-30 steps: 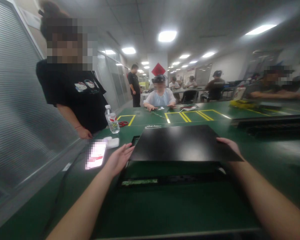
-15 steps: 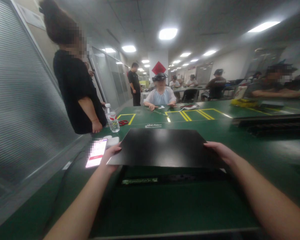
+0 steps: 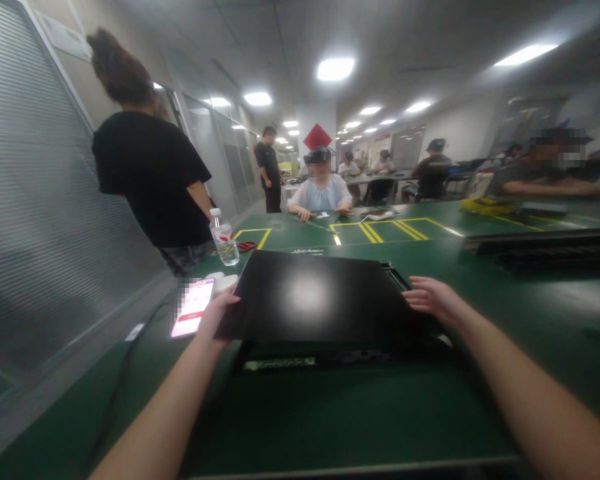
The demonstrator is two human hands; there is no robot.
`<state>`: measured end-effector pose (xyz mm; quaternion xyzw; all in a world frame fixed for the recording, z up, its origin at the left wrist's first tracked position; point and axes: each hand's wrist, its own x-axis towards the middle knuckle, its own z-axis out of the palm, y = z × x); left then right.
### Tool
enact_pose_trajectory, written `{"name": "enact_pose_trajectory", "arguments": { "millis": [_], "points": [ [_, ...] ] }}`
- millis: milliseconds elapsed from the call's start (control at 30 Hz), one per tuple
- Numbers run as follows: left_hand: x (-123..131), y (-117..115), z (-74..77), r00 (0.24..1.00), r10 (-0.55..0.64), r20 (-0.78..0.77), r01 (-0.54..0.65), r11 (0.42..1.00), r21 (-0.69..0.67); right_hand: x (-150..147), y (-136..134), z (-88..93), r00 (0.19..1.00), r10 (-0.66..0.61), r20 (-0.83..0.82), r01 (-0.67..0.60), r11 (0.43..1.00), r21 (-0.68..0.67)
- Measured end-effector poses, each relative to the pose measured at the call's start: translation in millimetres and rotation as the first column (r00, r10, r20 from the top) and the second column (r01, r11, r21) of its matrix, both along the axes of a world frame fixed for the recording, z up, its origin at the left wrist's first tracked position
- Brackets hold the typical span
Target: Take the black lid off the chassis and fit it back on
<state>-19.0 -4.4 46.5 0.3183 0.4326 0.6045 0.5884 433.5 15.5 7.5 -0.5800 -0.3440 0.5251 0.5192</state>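
A flat, dark, glossy panel lies across the middle of my view, slightly skewed. My left hand holds its left edge, thumb on top and the other fingers hidden below. At the right edge, my right hand has its fingers stretched out, their tips at the panel's side; whether they bear any weight I cannot tell. Under the panel is a dark frame, its far right corner showing past the edge. A greenish strip with fine detail shows below the panel's near edge.
On the green table at left are a lit phone, white rounded items, a water bottle and red-handled scissors. Long dark parts lie at right. A person in black stands left; another person sits opposite.
The panel has turned a little and its right side has shifted left, uncovering the frame's far right corner. My right hand's fingers have come out straighter. The person at left has turned away.
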Motion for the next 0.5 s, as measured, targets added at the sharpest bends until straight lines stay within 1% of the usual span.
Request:
{"name": "enact_pose_trajectory", "arguments": {
  "millis": [167,333,433,500],
  "points": [
    [2.5,-3.3,3.1,0.997,0.066,-0.03,-0.066,0.997,-0.025,-4.5,-3.0,4.6,0.999,-0.035,0.0,0.035,0.999,0.01],
    [5.3,-5.6,6.2,0.997,0.064,-0.037,-0.066,0.997,-0.037,-5.2,-5.5,8.1,0.998,-0.054,0.019,0.053,0.998,0.039],
    [6.1,-4.6,3.9,0.995,0.084,-0.046,-0.087,0.994,-0.062,-3.4,-5.3,8.8,0.997,-0.068,0.02,0.067,0.997,0.044],
    [5.1,-2.3,-0.3,0.994,0.091,-0.053,-0.095,0.994,-0.062,-2.1,-4.6,8.7,0.999,-0.053,-0.007,0.053,0.998,0.03]
  ]
}}
